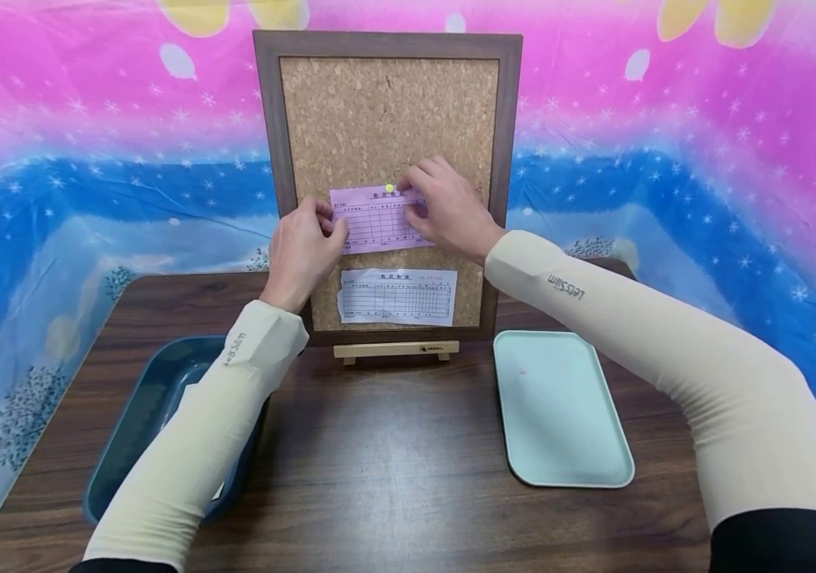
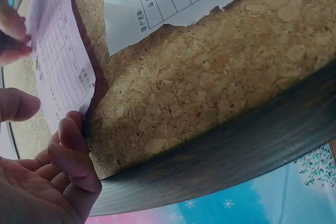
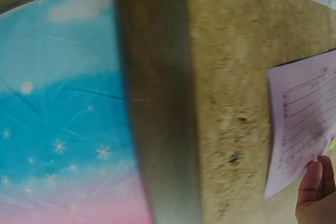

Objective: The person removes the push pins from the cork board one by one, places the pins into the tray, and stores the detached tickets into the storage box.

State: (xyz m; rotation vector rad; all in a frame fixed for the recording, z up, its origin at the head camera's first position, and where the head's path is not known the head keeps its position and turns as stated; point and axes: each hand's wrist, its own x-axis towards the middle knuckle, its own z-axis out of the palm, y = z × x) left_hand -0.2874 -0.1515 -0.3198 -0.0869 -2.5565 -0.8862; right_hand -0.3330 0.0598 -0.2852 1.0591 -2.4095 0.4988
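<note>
Both hands are at one pink slip point(image 1: 375, 227), which lies against one corkboard point(image 1: 393, 119) above one white slip point(image 1: 399, 298); one yellow pin point(image 1: 389, 189) sits at its upper edge. The left hand point(image 1: 307, 245) curls its fingers by the left edge, the right hand point(image 1: 450, 205) by the right part (whether either pinches, I cannot tell). One blue tub point(image 1: 128, 434) and one pale tray point(image 1: 561, 422) stand on one table point(image 1: 379, 469).

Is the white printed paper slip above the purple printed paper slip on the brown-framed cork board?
No, in the head view the white slip lies below the purple slip.
</note>
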